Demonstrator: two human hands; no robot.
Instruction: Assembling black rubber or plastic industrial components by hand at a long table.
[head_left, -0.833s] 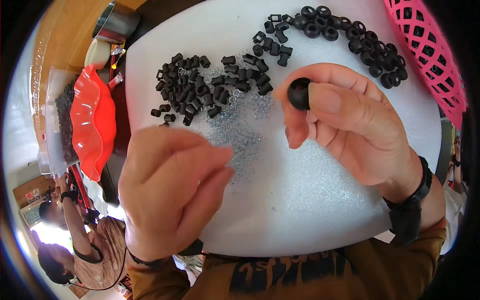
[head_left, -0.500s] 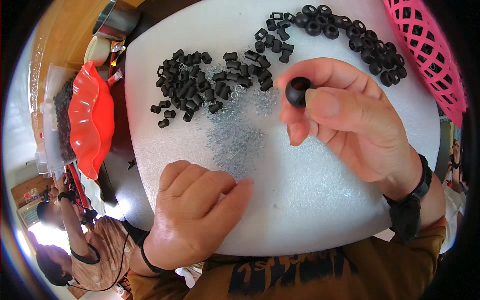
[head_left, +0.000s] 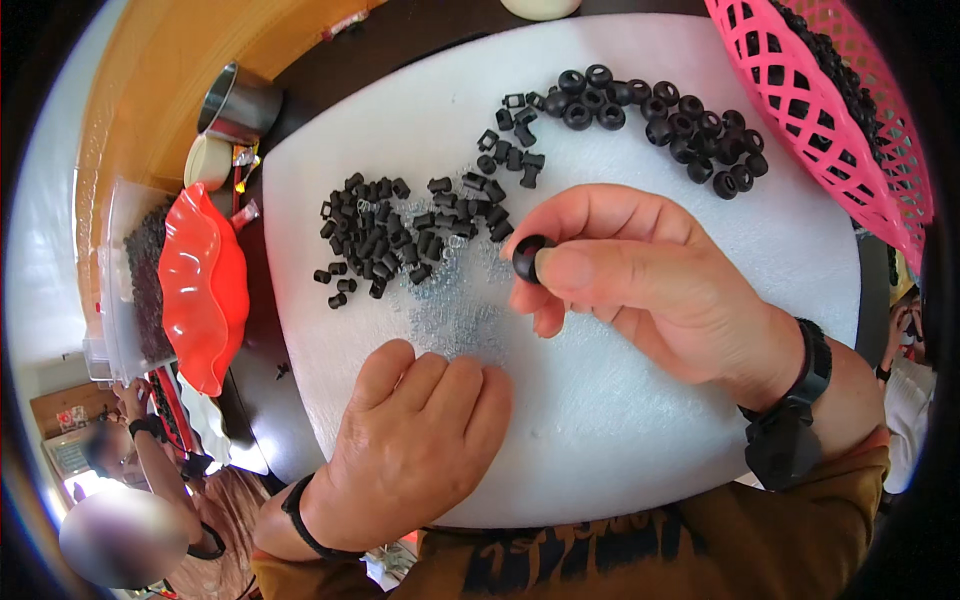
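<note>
The right hand (head_left: 640,265) pinches a small glossy black hollow ball, apparently plastic (head_left: 528,262), between thumb and forefinger near the centre of the frame; the other fingers of that hand curl beneath. The left hand (head_left: 425,430), lower centre of the frame, shows its back with the fingers bent and together; the fingertips are hidden, so whether they grip anything cannot be told. Caution: the ball is smooth, curved and held only at its sides, so uneven thumb pressure could squeeze it out of the pinch. If dropped, it could roll across the thick white foam sheet (head_left: 640,450) toward the black round parts with holes (head_left: 577,117) at upper right and be confused with them. The fine silver coiled metal springs (head_left: 450,325) lie loose just above the left knuckles; a careless sweep could scatter or tangle them, or drive them among the matte black spool-shaped pieces (head_left: 395,240) left of centre. The thumb partly covers the ball's opening, so misalignment of any part entered there could pass unnoticed. The pink plastic lattice basket (head_left: 880,225) at upper right stands close to the round parts; a knock against it could displace them.
</note>
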